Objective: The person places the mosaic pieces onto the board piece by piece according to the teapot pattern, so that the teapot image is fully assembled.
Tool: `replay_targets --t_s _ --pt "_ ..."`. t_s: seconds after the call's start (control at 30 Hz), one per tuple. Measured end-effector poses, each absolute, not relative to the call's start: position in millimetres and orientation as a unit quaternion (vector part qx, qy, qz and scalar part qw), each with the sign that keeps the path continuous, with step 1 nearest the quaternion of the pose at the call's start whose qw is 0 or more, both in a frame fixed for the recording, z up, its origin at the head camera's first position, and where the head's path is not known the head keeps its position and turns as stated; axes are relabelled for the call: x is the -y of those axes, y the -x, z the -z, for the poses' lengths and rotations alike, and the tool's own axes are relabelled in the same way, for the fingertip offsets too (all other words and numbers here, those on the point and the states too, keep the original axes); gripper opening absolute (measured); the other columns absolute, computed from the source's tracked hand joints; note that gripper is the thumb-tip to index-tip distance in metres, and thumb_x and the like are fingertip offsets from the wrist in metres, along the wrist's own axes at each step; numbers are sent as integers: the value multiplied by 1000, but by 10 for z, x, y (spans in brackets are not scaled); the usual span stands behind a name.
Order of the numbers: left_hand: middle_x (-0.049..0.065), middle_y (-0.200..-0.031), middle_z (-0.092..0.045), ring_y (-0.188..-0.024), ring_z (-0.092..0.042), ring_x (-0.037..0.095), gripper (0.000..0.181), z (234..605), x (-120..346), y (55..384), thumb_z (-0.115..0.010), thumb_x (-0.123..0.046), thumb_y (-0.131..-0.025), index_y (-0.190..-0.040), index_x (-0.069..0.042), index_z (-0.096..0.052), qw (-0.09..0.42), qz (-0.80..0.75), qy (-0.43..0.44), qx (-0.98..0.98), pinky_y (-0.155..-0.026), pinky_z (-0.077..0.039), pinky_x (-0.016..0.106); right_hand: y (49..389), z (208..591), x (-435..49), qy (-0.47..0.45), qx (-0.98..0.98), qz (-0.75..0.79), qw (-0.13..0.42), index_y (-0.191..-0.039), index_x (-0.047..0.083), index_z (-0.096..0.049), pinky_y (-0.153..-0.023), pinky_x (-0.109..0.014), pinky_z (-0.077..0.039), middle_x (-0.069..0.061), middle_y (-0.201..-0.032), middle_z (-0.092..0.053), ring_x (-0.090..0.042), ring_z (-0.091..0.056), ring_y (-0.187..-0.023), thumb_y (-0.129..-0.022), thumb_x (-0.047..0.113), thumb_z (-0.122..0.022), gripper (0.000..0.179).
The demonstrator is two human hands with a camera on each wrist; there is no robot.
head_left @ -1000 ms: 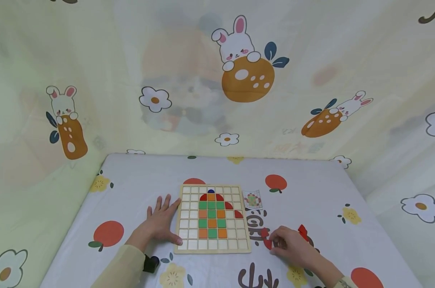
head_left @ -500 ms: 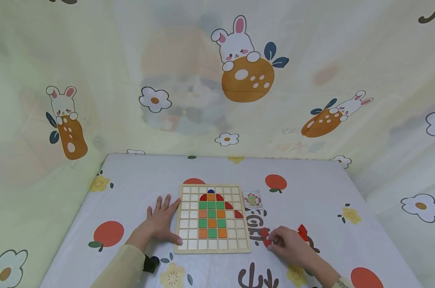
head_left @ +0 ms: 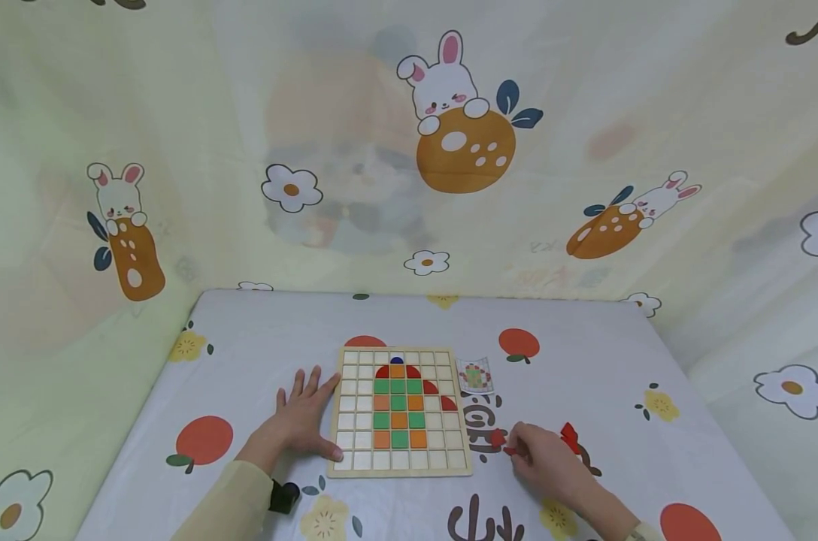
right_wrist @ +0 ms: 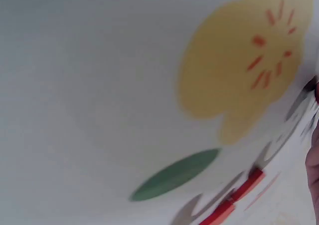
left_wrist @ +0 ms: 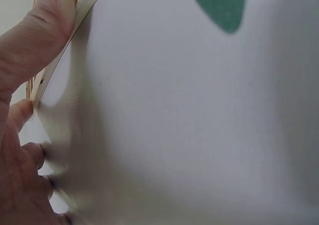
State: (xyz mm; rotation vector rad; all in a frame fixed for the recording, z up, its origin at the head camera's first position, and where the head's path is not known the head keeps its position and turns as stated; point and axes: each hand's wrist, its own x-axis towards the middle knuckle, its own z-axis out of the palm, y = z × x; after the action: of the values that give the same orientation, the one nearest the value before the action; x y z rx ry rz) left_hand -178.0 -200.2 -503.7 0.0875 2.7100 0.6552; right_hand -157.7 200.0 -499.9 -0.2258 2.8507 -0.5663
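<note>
My left hand (head_left: 301,421) rests at the left side of a square wooden grid board (head_left: 446,464), fingers spread. Its thumb lies on the lower left corner and the index fingertip meets the left edge; in the left wrist view the thumb (left_wrist: 42,33) overlaps the board's side. To the right of the board, my right hand (head_left: 547,462) pinches a small red piece (head_left: 510,451) between thumb and fingers, low over the cloth. Another red piece (head_left: 497,438) lies just left of those fingertips. Green (head_left: 398,440), orange (head_left: 418,438) and red (head_left: 448,403) tiles fill some squares.
A small pattern card (head_left: 475,376) lies beside the board's upper right corner. More red pieces (head_left: 569,436) lie behind the right hand; the right wrist view shows two red pieces (right_wrist: 248,184) on the cloth. A black object (head_left: 284,497) sits at the left wrist.
My right fingers have shifted slightly, and the red piece at their tips shows less than before, now as a thin sliver. My left hand and the board have stayed in place.
</note>
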Motion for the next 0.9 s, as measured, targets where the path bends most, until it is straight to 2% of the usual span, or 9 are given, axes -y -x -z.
replay_targets --t_s 0.2,0.4,0.63,0.9 --pt "26 -170 -10 -156 0 52 130 5034 2004 1785 -99 -44 -57 -162 -12 -29 172 -236 -32 -956 -119 -3 78 1561 4978 -1949 124 -968 166 139 -92 21 -70 -64 -22 -47 8 -76 -56 -10 -49 -70 -84 9 -82 19" --pt "26 -170 -10 -156 0 53 131 5042 2014 1783 -100 -44 -56 -162 -13 -29 170 -242 -35 -955 -118 -3 78 1541 5014 -2008 181 -955 187 140 -98 20 -75 -64 -20 -46 13 -78 -58 -4 -46 -70 -84 9 -82 19" --pt "26 -170 -10 -156 0 53 132 5073 2022 1795 -99 -46 -56 -162 -13 -28 169 -239 -38 -955 -118 -3 78 1587 5024 -2144 162 -940 246 170 -106 22 -75 -63 -19 -44 10 -79 -55 -5 -49 -72 -85 14 -83 24" --pt "26 -170 -10 -156 0 53 132 5066 2019 1796 -100 -45 -56 -162 -13 -29 168 -238 -38 -956 -118 -4 78 1627 5079 -2235 151 -934 272 178 -111 22 -74 -62 -19 -45 8 -82 -56 -6 -50 -73 -84 15 -84 30"
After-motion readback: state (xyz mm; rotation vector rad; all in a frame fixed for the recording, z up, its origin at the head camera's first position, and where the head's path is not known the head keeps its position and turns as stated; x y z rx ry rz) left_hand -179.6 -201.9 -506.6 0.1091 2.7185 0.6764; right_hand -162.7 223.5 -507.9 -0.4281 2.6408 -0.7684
